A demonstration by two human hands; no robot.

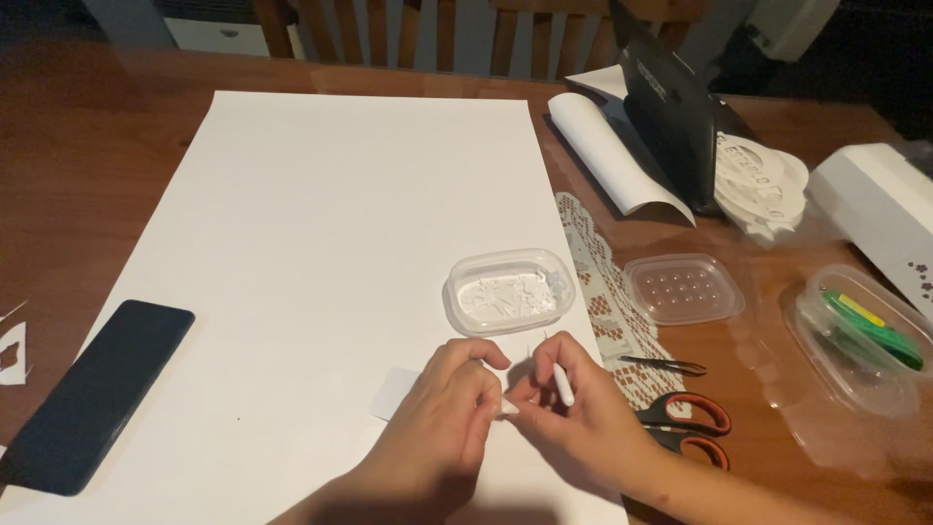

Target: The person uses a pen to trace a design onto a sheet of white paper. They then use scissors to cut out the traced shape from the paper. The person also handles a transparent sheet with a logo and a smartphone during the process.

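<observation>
My left hand (442, 408) and my right hand (573, 408) meet low in the middle, over a large white sheet of paper (321, 243). The left fingers pinch a small white paper piece (509, 406) at its tip. In the right hand lies a thin white stick-like tool (563, 384), and its fingers also touch the small piece. A small white card (393, 393) lies on the sheet just left of my left hand. A clear oval plastic box (508, 291) with several white cut-outs stands just beyond the hands.
A dark phone (92, 392) lies at the sheet's left edge. Right of the hands lie red-handled scissors (685, 425), small tweezers (666, 365), lace paper (603, 292), a clear lid (683, 288), a tub with green pens (860, 335), a rolled sheet (612, 156) and a black device (671, 107).
</observation>
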